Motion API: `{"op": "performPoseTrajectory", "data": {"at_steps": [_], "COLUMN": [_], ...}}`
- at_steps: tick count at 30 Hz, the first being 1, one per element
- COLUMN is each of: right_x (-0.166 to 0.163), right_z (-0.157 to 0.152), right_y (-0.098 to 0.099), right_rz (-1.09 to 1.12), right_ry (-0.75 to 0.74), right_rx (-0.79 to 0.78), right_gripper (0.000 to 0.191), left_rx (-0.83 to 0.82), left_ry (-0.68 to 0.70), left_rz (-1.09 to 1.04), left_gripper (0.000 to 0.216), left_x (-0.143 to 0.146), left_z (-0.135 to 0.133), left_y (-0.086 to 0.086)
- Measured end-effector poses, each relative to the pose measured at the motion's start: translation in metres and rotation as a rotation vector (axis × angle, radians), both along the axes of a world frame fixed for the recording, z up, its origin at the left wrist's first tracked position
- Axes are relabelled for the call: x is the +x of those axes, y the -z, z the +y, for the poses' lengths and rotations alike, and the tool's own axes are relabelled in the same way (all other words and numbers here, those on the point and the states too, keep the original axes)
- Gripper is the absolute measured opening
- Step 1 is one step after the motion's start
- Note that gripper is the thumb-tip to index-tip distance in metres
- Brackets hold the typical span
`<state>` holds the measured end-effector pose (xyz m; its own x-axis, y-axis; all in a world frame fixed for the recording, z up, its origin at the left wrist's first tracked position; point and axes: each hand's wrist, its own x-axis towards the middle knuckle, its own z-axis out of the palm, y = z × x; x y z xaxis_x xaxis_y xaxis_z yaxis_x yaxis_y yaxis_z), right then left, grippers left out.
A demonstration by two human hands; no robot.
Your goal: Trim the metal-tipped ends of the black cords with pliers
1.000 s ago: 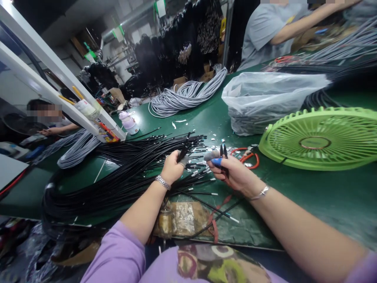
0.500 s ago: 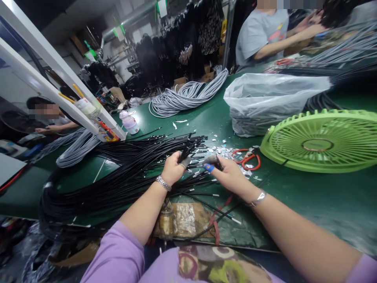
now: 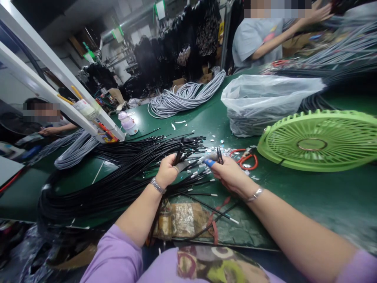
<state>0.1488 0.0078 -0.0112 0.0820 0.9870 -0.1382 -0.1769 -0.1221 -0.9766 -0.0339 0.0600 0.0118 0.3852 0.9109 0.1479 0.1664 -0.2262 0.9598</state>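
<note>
My left hand (image 3: 167, 171) is closed around the ends of a few black cables (image 3: 178, 154), lifted from the big bundle of black cables (image 3: 118, 177) that fans across the green table (image 3: 309, 192). My right hand (image 3: 228, 173) grips small black cutting pliers (image 3: 219, 156), jaws pointing up, with a blue wrap on a fingertip. The two hands are close together over a scatter of silvery foil scraps (image 3: 216, 149). Each wrist wears a bracelet.
A green fan grille (image 3: 315, 139) lies at right, behind it a plastic bag of cables (image 3: 265, 98). Red-handled scissors (image 3: 246, 159) lie by the scraps. Grey cable coils (image 3: 185, 96) sit further back, a white frame (image 3: 59, 86) at left. Other people work across and at far left.
The pliers' jaws dipped toward the cable ends half a second ago and point up again now. My left hand lifted the cable ends slightly. The person across the table shifted.
</note>
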Motion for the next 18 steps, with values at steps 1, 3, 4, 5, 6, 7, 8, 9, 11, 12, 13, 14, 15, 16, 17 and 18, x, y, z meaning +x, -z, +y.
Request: {"op": "performPoseTrajectory", "data": {"at_steps": [1, 3, 4, 5, 6, 7, 8, 9, 11, 12, 13, 14, 15, 16, 17, 18], "right_x": [0.0001, 0.0004, 0.0004, 0.0003, -0.0001, -0.0008, -0.0017, -0.0027, -0.0049, -0.0057, -0.0061, -0.006, -0.0054, -0.004, -0.002, 0.0006], "right_z": [0.0006, 0.0016, 0.0017, 0.0016, 0.0011, 0.0002, -0.0009, -0.0021, -0.0044, -0.0052, -0.0056, -0.0054, -0.0048, -0.0039, -0.0029, -0.002], "right_y": [-0.0006, -0.0012, -0.0015, -0.0019, -0.0024, -0.003, -0.0039, -0.0049, -0.0068, -0.0076, -0.0082, -0.0084, -0.0085, -0.0084, -0.0083, -0.0083], "right_rz": [0.035, 0.064, 0.056, 0.04, 0.022, 0.008, 0.001, 0.002, 0.0, -0.013, -0.037, -0.07, -0.112, -0.161, -0.216, -0.273], "right_ry": [-0.007, -0.01, -0.016, -0.022, -0.025, -0.024, -0.022, -0.019, -0.018, -0.024, -0.026, -0.023, -0.012, 0.004, 0.032, 0.071], "right_rx": [-0.011, -0.021, -0.022, -0.02, -0.014, -0.005, 0.005, 0.015, 0.03, 0.034, 0.041, 0.056, 0.082, 0.117, 0.16, 0.205], "right_gripper": [0.044, 0.046, 0.045, 0.044, 0.042, 0.041, 0.039, 0.038, 0.037, 0.036, 0.036, 0.035, 0.035, 0.035, 0.035, 0.036], "left_rx": [-0.031, -0.069, -0.062, -0.032, 0.018, 0.084, 0.158, 0.227, 0.306, 0.309, 0.294, 0.266, 0.234, 0.206, 0.188, 0.175], "left_ry": [0.009, 0.055, 0.083, 0.105, 0.114, 0.107, 0.089, 0.072, 0.082, 0.111, 0.146, 0.178, 0.198, 0.201, 0.185, 0.156], "left_rz": [0.004, 0.062, 0.106, 0.153, 0.196, 0.23, 0.258, 0.28, 0.315, 0.326, 0.335, 0.342, 0.34, 0.328, 0.309, 0.29], "left_gripper": [0.041, 0.041, 0.039, 0.037, 0.035, 0.033, 0.031, 0.028, 0.022, 0.021, 0.022, 0.024, 0.025, 0.026, 0.027, 0.027], "left_x": [-0.0004, -0.0011, -0.0014, -0.0016, -0.0015, -0.0013, -0.0009, -0.0003, 0.0009, 0.0015, 0.0021, 0.0026, 0.0031, 0.0037, 0.0042, 0.0048], "left_z": [-0.0002, -0.0006, -0.0008, -0.0011, -0.0014, -0.0016, -0.0019, -0.0021, -0.0022, -0.0022, -0.0021, -0.0019, -0.0018, -0.0017, -0.0016, -0.0015], "left_y": [0.0003, 0.0014, 0.002, 0.0025, 0.0031, 0.0036, 0.0042, 0.0047, 0.0059, 0.0065, 0.0072, 0.0079, 0.0085, 0.009, 0.0093, 0.0093]}}
